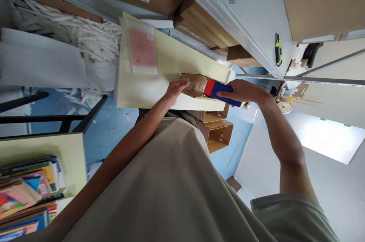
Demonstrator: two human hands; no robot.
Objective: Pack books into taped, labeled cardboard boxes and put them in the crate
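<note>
brown cardboard shows at the centre of the frame, where a small cardboard box [194, 84] lies on the near edge of a pale yellow table [148, 90]. the left hand [175, 89] rests its fingers against the left end of that box; whether the fingers are clamped on it or only pressed against it cannot be told. the right hand [245, 92] is wrapped from above around a blue and red tape dispenser [218, 90], which sits on the box's right end, its red part touching the cardboard.

up and left of the box, on the same table, lies a pink booklet in a clear sleeve [142, 48]. a heap of white paper strips [68, 31] fills the upper left of the frame. open cardboard cartons [218, 132] stand just below the table, near the frame's centre. a stack of colourful books [27, 196] sits at the lower left. at the upper right, a yellow and black utility knife [278, 49] lies on a white surface [256, 18], and a roll of tape [284, 107] lies lower, at the right of the hands.
</note>
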